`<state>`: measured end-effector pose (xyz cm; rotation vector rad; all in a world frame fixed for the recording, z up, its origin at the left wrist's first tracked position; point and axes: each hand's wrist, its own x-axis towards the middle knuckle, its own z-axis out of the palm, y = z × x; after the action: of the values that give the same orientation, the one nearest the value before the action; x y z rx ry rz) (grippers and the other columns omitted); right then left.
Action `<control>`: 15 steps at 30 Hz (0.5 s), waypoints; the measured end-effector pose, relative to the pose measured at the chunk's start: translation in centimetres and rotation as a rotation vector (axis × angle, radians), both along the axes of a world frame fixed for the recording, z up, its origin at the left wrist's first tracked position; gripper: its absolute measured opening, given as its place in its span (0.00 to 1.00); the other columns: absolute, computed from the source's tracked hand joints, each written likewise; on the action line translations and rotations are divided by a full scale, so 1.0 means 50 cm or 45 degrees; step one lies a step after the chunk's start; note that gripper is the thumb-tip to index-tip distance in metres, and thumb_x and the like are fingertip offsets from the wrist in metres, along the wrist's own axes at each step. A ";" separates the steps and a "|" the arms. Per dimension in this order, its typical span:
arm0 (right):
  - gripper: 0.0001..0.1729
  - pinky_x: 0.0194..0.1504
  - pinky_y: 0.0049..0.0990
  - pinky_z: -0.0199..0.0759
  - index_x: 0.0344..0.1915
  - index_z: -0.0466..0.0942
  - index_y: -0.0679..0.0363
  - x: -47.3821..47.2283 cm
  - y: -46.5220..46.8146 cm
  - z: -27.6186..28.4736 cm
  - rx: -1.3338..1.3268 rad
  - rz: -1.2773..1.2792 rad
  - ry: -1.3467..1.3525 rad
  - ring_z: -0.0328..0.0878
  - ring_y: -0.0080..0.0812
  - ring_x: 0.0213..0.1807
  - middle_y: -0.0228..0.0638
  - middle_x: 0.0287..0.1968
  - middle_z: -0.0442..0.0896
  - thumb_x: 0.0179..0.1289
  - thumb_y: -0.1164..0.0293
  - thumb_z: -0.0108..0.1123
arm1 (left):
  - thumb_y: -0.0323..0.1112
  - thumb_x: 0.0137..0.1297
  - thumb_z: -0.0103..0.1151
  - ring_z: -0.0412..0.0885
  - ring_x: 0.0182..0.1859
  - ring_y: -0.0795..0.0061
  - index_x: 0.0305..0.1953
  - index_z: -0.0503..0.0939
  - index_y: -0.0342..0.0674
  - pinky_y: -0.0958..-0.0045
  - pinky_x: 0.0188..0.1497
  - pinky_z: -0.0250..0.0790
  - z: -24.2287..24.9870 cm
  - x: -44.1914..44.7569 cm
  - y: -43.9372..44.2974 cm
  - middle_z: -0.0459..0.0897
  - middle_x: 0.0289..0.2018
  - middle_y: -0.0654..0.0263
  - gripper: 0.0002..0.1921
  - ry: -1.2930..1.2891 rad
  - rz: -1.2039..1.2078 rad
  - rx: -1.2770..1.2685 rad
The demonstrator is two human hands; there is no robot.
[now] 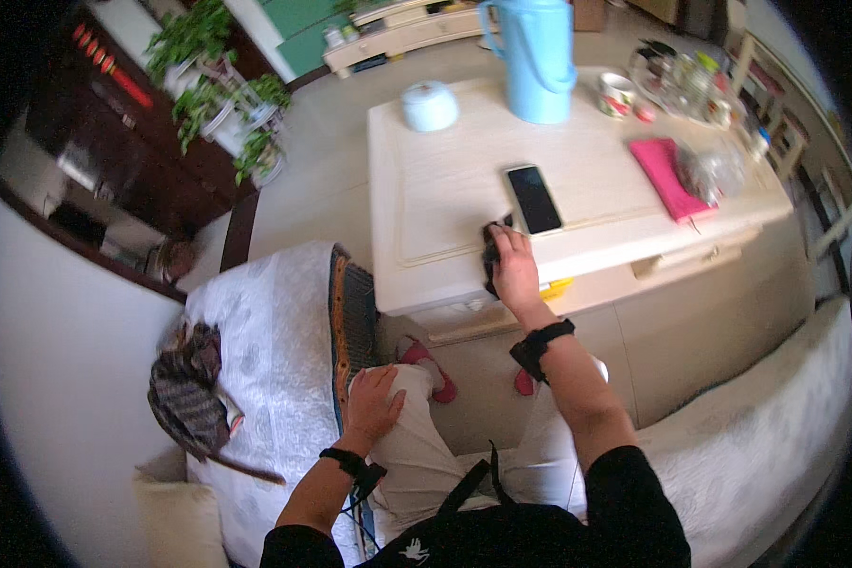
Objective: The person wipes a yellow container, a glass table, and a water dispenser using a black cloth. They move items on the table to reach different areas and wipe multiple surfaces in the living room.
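At the near edge of a cream table [454,192], my right hand [517,273] grips a small black object [490,264]; blur and my fingers hide what it is. Just beyond those fingers, a smartphone [534,200] with a dark screen and pale frame lies flat on the tabletop. My left hand [376,406] rests palm down on my knee, holding nothing, its thumb spread from the fingers. Each wrist wears a black strap.
A light blue thermos jug [539,64], a blue lidded pot [430,106], a patterned mug [616,96] and a tray of glassware [689,85] stand farther back. A pink cloth [667,177] lies beside a plastic bag [713,174]. A tabby cat [192,397] lies on the covered sofa [270,341].
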<state>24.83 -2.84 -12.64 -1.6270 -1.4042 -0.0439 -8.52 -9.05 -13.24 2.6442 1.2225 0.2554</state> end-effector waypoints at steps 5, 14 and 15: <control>0.24 0.60 0.39 0.62 0.46 0.75 0.63 -0.243 0.095 -0.104 -0.164 0.348 -0.188 0.68 0.50 0.56 0.47 0.52 0.75 0.43 0.83 0.55 | 0.40 0.60 0.56 0.70 0.57 0.59 0.54 0.72 0.36 0.56 0.64 0.57 0.002 0.004 0.008 0.73 0.56 0.56 0.23 -0.052 0.096 0.041; 0.20 0.54 0.38 0.65 0.42 0.76 0.63 -0.037 0.143 -0.056 -0.444 -0.103 -0.405 0.71 0.45 0.49 0.45 0.45 0.78 0.44 0.82 0.53 | 0.39 0.59 0.55 0.71 0.57 0.59 0.54 0.72 0.36 0.56 0.63 0.58 -0.021 -0.079 0.014 0.72 0.56 0.55 0.23 -0.263 0.160 0.012; 0.22 0.54 0.38 0.63 0.43 0.76 0.63 -0.021 0.157 -0.064 -0.396 -0.232 -0.509 0.70 0.44 0.50 0.45 0.46 0.77 0.41 0.81 0.56 | 0.39 0.59 0.55 0.71 0.56 0.59 0.54 0.71 0.36 0.56 0.63 0.58 -0.022 -0.093 0.013 0.72 0.55 0.55 0.23 -0.287 0.191 0.027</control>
<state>23.76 5.00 -15.86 -2.0863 -1.6158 -0.2826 -13.16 -8.40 -14.32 2.4608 1.3471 0.5770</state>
